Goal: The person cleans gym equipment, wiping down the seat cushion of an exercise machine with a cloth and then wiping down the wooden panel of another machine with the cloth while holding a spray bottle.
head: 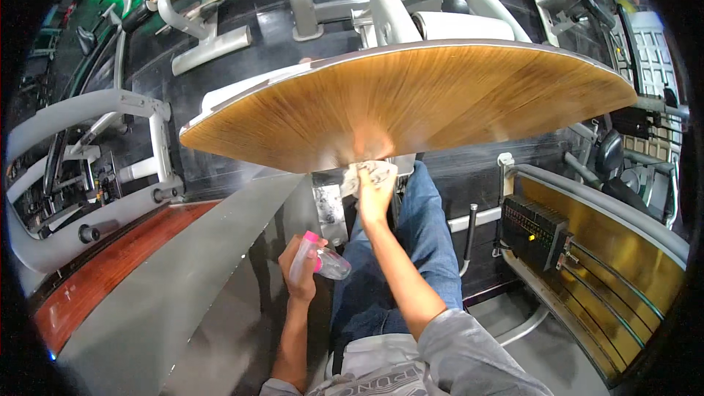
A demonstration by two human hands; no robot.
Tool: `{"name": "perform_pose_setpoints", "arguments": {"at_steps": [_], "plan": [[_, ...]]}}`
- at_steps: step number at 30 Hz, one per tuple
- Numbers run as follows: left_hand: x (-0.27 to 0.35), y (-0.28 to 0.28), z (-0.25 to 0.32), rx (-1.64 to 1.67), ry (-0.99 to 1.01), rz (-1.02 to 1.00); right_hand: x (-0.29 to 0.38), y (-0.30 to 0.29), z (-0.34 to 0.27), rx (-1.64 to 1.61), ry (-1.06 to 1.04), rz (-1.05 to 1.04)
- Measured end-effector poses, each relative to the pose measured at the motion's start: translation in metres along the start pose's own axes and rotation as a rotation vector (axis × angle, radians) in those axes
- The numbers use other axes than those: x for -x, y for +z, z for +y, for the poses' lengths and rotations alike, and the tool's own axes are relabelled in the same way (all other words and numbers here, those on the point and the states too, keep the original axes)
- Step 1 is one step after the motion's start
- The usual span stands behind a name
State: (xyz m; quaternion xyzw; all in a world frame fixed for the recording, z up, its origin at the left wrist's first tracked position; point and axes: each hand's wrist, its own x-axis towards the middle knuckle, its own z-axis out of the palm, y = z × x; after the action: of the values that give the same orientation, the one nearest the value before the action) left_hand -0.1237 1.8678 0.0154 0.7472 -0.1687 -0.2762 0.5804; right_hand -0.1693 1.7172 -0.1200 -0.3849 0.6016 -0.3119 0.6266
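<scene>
A broad wood-grain board [440, 88] with a curved far edge and a glossy surface spans the space before me. My right hand [375, 201] grips a crumpled whitish cloth [352, 179] at the board's near edge. A blurred reflection of the hand shows in the gloss above it. Lower and to the left, my left hand [300, 286] holds a frosted plastic bottle with a pink cap [301, 258]. A second, clear bottle [334, 265] with a pink collar sticks out to the right from the same hand. My jeans-clad legs are below the board.
Grey tubular gym-machine frames [159, 143] stand at left and beyond the board. At right are a black weight stack [533, 231] with guide rods and a yellowish panel [616, 253]. A reddish wood panel [121, 264] runs along the left, beside a grey surface [181, 264].
</scene>
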Motion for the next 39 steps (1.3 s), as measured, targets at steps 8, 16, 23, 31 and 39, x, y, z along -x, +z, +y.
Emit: {"name": "perform_pose_setpoints", "arguments": {"at_steps": [8,16,23,31,39], "plan": [[0.000,0.009,0.015,-0.009,-0.107,-0.082,-0.052,-0.070,-0.084,-0.220,-0.157,0.322],[-0.003,0.019,0.021,-0.072,-0.072,-0.257,-0.011,-0.013,-0.049,-0.114,-0.108,0.294],[-0.011,0.023,0.016,-0.202,-0.068,-0.294,-0.036,-0.048,-0.057,-0.154,-0.066,0.140],[-0.058,0.074,0.035,-0.143,-0.048,-0.278,-0.080,-0.106,-0.149,-0.244,-0.250,0.483],[-0.082,0.115,0.060,-0.130,0.024,-0.349,-0.058,-0.058,-0.099,-0.079,-0.371,0.556]]}}
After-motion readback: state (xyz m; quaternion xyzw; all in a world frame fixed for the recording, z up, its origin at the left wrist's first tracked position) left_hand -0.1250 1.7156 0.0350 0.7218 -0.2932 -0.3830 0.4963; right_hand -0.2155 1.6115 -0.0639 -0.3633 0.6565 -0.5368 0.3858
